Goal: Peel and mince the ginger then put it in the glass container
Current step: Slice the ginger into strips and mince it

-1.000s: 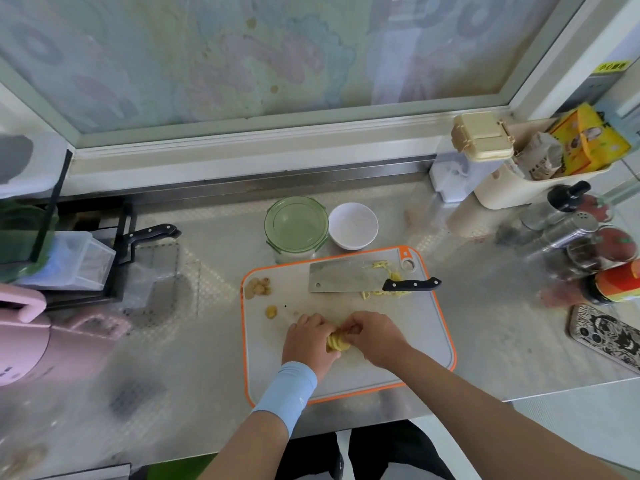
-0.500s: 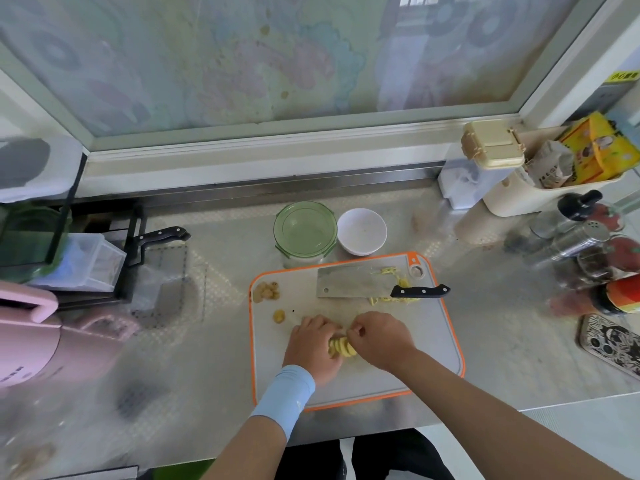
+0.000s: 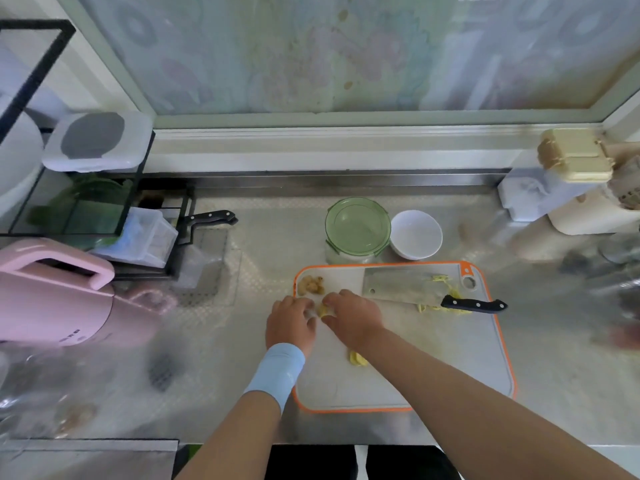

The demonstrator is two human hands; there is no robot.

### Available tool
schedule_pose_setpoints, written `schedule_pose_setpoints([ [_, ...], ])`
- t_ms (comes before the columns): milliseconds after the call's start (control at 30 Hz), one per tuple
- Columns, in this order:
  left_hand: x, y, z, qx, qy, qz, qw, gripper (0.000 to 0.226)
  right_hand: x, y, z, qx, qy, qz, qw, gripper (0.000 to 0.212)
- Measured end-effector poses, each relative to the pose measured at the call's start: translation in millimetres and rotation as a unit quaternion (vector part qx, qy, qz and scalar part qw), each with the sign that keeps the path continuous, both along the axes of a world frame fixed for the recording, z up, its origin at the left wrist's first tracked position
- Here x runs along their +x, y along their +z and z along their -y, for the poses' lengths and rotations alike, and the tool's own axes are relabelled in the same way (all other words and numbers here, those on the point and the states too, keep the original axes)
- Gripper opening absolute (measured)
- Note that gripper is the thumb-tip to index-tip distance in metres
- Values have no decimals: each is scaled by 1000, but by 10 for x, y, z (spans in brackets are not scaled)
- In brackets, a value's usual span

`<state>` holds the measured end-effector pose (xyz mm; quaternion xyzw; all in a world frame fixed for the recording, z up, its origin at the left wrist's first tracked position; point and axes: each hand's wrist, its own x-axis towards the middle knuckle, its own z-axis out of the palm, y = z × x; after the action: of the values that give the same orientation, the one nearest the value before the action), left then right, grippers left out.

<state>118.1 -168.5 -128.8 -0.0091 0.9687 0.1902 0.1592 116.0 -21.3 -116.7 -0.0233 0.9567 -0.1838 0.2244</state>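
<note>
On the white, orange-rimmed cutting board (image 3: 450,368), my left hand (image 3: 290,322) and my right hand (image 3: 353,315) meet near the far left corner. Their fingertips pinch a few yellow ginger slices (image 3: 323,310) between them. A small stack of ginger slices (image 3: 357,358) lies on the board beside my right forearm. Brown ginger peels (image 3: 311,285) sit at the far left corner. The cleaver (image 3: 398,284) lies flat on the far side of the board, and thin ginger strips (image 3: 446,294) lie by its black handle. Behind the board stands the glass container (image 3: 357,225), its green lid on.
A white bowl (image 3: 415,234) stands to the right of the container. At the left are a pink appliance (image 3: 55,296) and a black rack (image 3: 104,209) with a knife handle sticking out. Jars and a cream tub (image 3: 581,206) crowd the right. The counter's front edge (image 3: 311,441) is near.
Both hands have moved away from me, toward the far left corner of the board. They left a small stack of slices where they were. The camera has tilted and shifted.
</note>
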Motion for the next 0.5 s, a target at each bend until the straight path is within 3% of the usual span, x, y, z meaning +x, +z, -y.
schedule_pose_setpoints([
  [300,23,-39,74,12,-49,-3,999,21,-44,-91,126,-7,-21,-8,1000,16],
  [400,40,-35,65,80,-17,18,996,21,-62,-22,108,-48,-72,31,996,13],
  [500,61,18,33,183,53,56,980,15,-31,55,1,-158,-182,72,968,13],
])
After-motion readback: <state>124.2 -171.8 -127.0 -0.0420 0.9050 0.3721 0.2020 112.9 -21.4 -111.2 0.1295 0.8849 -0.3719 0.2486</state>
